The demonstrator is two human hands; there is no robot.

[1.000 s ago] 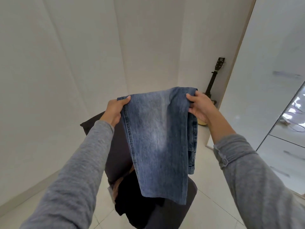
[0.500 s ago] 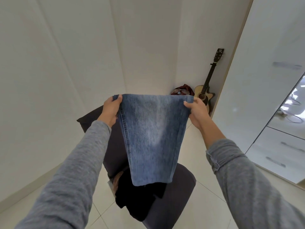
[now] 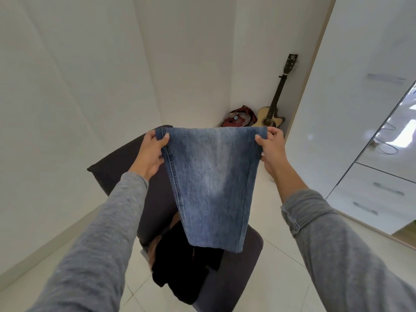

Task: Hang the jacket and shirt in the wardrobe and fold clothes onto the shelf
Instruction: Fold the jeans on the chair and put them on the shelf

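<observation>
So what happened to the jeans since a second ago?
The jeans hang shorter now: their bottom edge has come up, the loose layer at the right side is gone from sight, and the top edge is level. The body of the guitar and the red bag in the corner now show above them. The left hand and right hand kept gripping the top corners; the black clothes stayed on the chair.

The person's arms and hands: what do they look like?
Both arms wear grey, mottled knit long sleeves. The left sleeve reaches the wrist; the right sleeve is pushed up, its cuff bunched. The left hand and right hand are bare: no gloves, rings or watch show.
</observation>
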